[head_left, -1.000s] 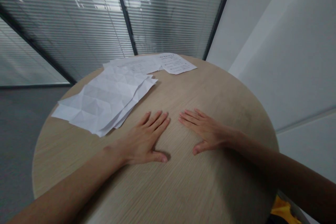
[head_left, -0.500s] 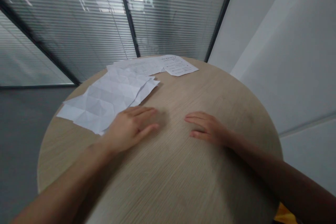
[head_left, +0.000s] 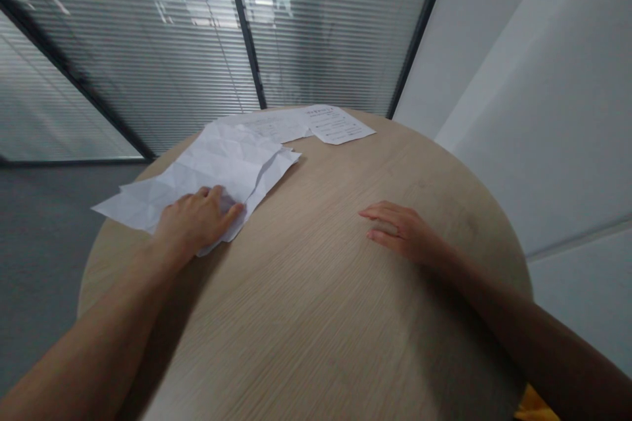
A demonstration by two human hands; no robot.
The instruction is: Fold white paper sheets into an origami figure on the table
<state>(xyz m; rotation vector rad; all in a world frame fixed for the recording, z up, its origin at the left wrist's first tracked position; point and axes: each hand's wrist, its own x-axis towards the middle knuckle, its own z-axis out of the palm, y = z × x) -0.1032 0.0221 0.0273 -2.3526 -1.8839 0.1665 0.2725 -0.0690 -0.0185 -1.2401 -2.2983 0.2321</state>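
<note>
My left hand [head_left: 195, 223] lies on a creased white paper sheet [head_left: 222, 168], fingers curled over it, and the paper bunches up beneath them. Its thumb side is near the sheet's torn-looking right edge. My right hand [head_left: 402, 233] rests on the bare wood of the round light-oak table [head_left: 316, 316], fingers loosely together and touching nothing else. Beyond the creased paper, a printed sheet [head_left: 338, 125] and a second sheet [head_left: 271, 125] lie at the table's far edge, partly overlapped by it.
Behind the table stands a glass partition with slatted blinds [head_left: 148, 59], and a white wall [head_left: 513, 112] runs along the right. Grey floor [head_left: 44, 263] shows at the left. A yellow item [head_left: 533, 404] pokes out below the table's near right edge.
My left hand has moved left onto the creased paper and pulled it into a bunched shape. My right hand has barely moved, its fingers curling slightly.
</note>
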